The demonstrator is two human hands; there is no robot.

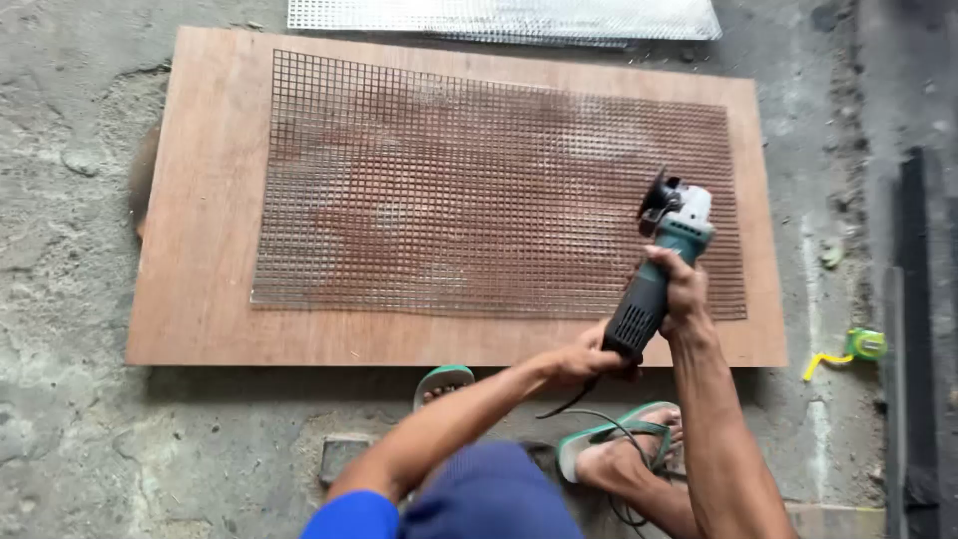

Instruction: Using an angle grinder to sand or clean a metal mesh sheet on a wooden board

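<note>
Green angle grinder [661,268], gripped by both hands, hovers over wire mesh [479,190].

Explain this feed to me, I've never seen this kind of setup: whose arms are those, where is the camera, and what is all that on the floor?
There is only one picture, taken by a camera worn on a person's head and looking down, so the arms coming up from the bottom edge are the wearer's own. No machine is involved, just bare hands. The right hand grips the body of a green angle grinder, and the left hand holds its rear end, where the black cord leaves it. The disc end points away from the person, above a sheet of wire mesh with small square openings. The mesh lies flat on a plywood board, which rests on a rough concrete floor. The person's feet in green sandals stand at the board's near edge. A second, paler mesh sheet lies beyond the board, and a green and yellow tape measure lies to the right.
</note>
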